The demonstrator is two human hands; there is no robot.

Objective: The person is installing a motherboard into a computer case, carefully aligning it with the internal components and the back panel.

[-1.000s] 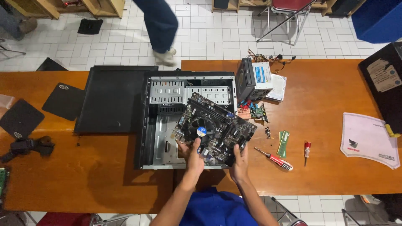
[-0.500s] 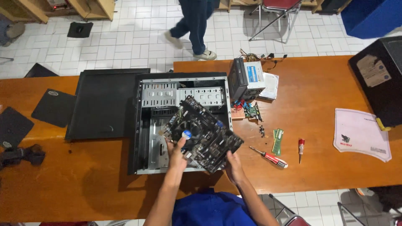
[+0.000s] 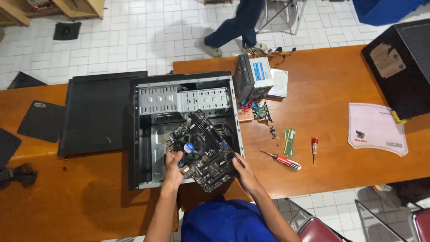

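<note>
A dark motherboard [image 3: 201, 145] with a round cooler fan is held tilted over the open computer case [image 3: 143, 134], which lies on its side on the orange-brown table [image 3: 331, 80]. My left hand [image 3: 174, 166] grips the board's near-left edge. My right hand [image 3: 241, 169] grips its near-right corner, over the case's right wall. The board's far end reaches into the case's middle.
The black side panel [image 3: 96, 112] lies left of the case. A power supply [image 3: 253, 76], small cards [image 3: 255, 112], green memory sticks [image 3: 290, 141], a red-handled screwdriver [image 3: 282, 159] and a smaller one [image 3: 314, 148] lie to the right. A pink cloth [image 3: 376, 127] is farther right. Someone's legs [image 3: 235, 24] cross the tiled floor.
The motherboard has shifted slightly lower and nearer to me over the case, still in both hands. The person behind the table has walked to the right.
</note>
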